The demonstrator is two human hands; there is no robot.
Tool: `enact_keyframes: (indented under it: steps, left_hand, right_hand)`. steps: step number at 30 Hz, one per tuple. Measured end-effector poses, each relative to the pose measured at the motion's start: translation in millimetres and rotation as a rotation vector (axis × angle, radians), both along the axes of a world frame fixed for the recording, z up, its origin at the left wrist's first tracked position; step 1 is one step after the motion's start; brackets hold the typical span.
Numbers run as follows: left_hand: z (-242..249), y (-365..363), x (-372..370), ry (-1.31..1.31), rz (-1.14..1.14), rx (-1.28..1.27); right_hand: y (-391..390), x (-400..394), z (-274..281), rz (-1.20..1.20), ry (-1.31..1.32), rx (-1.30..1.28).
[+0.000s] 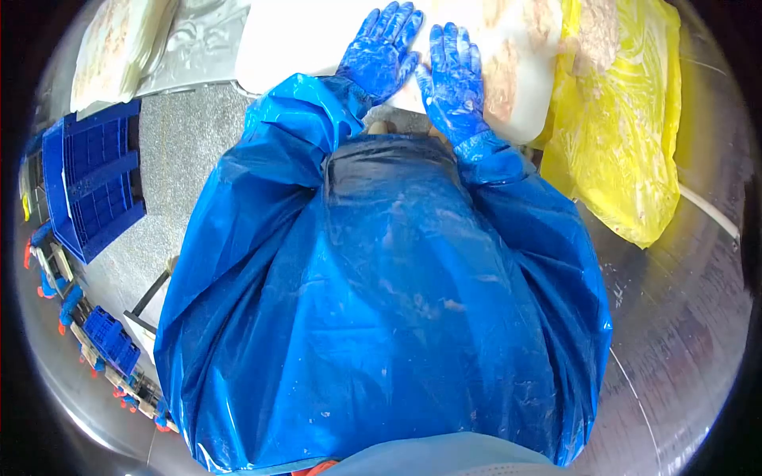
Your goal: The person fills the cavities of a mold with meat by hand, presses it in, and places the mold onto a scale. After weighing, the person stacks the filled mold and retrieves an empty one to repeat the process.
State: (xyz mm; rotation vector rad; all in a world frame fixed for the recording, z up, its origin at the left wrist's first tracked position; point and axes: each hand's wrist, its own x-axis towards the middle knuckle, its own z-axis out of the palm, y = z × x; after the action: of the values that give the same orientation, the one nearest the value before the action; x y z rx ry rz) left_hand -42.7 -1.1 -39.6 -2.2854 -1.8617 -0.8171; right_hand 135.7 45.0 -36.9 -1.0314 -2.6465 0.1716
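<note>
Both my hands wear wet blue gloves with whitish smears. My left hand (379, 54) rests palm up at the near edge of a white board (298, 40), its fingers spread and nothing in it. Beside it, a small gap away, my right hand (456, 79) also lies palm up with fingers apart, holding nothing. Pinkish-brown smears mark the board's right part. A yellow plastic sheet (635, 135) with pale residue hangs over the edge to the right of the board. Blue plastic sleeves and an apron (397, 301) cover my arms and body.
A stack of stained white sheets or boards (119, 51) stands at the upper left. Below it is a blue crate (94, 178) on the grey floor, with another blue crate (111, 341) farther off. Several people in blue are at the far left. Metal surfaces curve along the right.
</note>
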Motion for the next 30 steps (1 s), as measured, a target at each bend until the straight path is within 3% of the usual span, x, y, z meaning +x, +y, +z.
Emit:
enact_keyframes:
  steps: [2,8,10,11,12,14,16,17,20,21,24,30]
  left_hand:
    - [-3.2,4.9,-1.9,-0.062,-0.026,0.079]
    - [3.7,4.0,-6.7,0.036,0.008,-0.016]
    - [-3.6,13.0,-31.1,-0.425,-0.02,-0.161]
    - [-7.1,11.0,-42.2,-0.66,-0.031,-0.241]
    - [7.0,-1.4,-53.9,-0.516,-0.022,-0.168]
    - [10.3,-20.0,-39.9,-0.264,0.007,-0.029]
    - [-5.0,-40.5,-19.6,-0.117,-0.025,-0.036]
    - [8.5,-52.7,-9.5,0.059,0.007,-0.185]
    - [24.3,-81.8,-11.3,-0.073,0.07,-0.222]
    - [24.0,-97.1,-15.0,-0.081,0.105,-0.209]
    - [25.4,-132.2,-14.4,-0.002,0.061,-0.302]
    - [20.0,-141.9,-15.6,-0.139,0.116,-0.218]
  right_hand:
    - [15.0,-1.7,-10.0,0.062,0.154,0.106]
    - [18.6,-1.2,-23.1,-0.003,0.109,0.088]
    - [41.6,0.1,-36.7,0.018,0.976,-0.757]
    - [55.0,17.8,-22.6,-0.068,0.739,-0.57]
    - [60.0,20.6,-19.7,-0.069,0.738,-0.569]
    - [53.3,25.7,-22.3,0.033,0.4,-0.061]
    - [22.8,1.7,-17.5,0.06,0.258,0.002]
    - [9.6,-6.6,-16.7,0.079,0.115,0.063]
    - [10.9,-5.6,-21.6,0.061,0.284,-0.042]
    - [3.8,1.5,-0.4,0.025,0.318,-0.112]
    - [-21.3,-13.6,14.9,0.044,0.254,-0.036]
    - [-16.9,-55.8,4.9,0.068,0.147,-0.065]
